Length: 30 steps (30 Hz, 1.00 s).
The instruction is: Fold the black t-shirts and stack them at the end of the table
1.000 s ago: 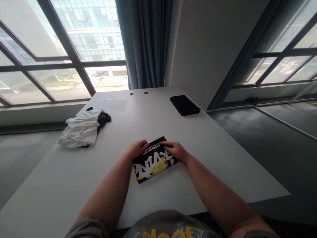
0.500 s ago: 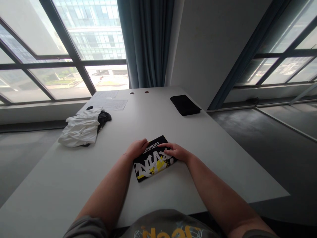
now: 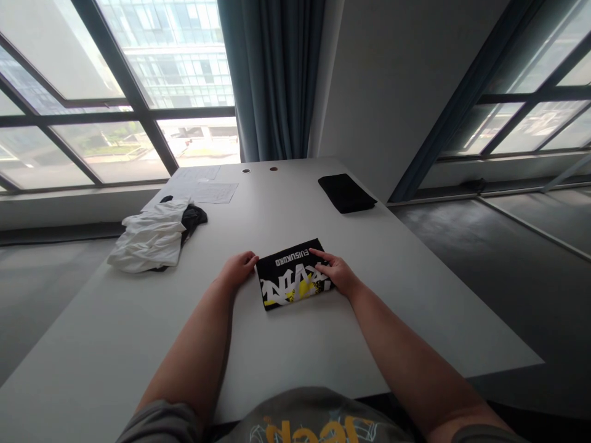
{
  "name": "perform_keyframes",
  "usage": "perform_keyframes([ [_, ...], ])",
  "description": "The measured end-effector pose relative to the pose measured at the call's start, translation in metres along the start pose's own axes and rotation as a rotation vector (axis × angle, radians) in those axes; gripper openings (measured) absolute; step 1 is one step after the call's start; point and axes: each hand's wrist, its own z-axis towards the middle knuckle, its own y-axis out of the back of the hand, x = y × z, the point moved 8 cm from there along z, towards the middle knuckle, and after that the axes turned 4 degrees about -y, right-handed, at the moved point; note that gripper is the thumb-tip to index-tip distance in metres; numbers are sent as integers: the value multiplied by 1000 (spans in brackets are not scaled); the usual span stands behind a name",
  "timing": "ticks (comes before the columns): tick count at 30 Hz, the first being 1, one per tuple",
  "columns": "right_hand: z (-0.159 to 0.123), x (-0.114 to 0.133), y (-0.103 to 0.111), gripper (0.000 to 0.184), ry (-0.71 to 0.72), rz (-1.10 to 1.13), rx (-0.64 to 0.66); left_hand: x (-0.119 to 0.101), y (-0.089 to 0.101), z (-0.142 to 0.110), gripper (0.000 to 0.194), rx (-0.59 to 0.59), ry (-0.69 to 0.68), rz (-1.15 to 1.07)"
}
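Note:
A folded black T-shirt (image 3: 295, 280) with white lettering and yellow patches lies in front of me, turned slightly askew. My left hand (image 3: 239, 267) is at its far left corner, fingertips closed together on the edge. At the right end, my right hand (image 3: 340, 273) grips the bundle, with its index finger stretched over the printed top. The part of the shirt beneath the right hand is hidden.
On the white table (image 3: 286, 357), a crumpled white and black garment pile (image 3: 150, 237) lies at left. Printed papers (image 3: 215, 192) are behind it. A folded black cloth (image 3: 347, 192) rests at back right. Two round holes (image 3: 246, 171) are near the far edge.
The folded shirt has moved away from me and a little right, turning to lie straighter. My left hand has shifted left from its far edge to its corner; the right hand stays at the right end.

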Motion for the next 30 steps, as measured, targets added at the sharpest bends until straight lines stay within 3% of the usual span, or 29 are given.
perform_keyframes([
  [5, 8, -4, 18, 83, 37, 23, -153, 8, -2, 4, 35, -97, 102, 61],
  [10, 6, 3, 21, 68, 86, -256, -242, -9, -10, 3, 28, -121, 64, 140],
  [15, 9, 1, 16, 52, 19, -334, -184, -18, -13, 3, 40, -105, 43, 142],
  [24, 25, -2, 40, 83, -2, -422, -173, -33, -25, 2, 40, -10, -42, 259],
  [27, 36, 10, 49, 88, -26, -459, -140, -41, -30, 1, 43, 8, -44, 267],
  [30, 55, 39, 54, 87, -33, -562, -98, -44, -31, 1, 43, 9, -18, 263],
])
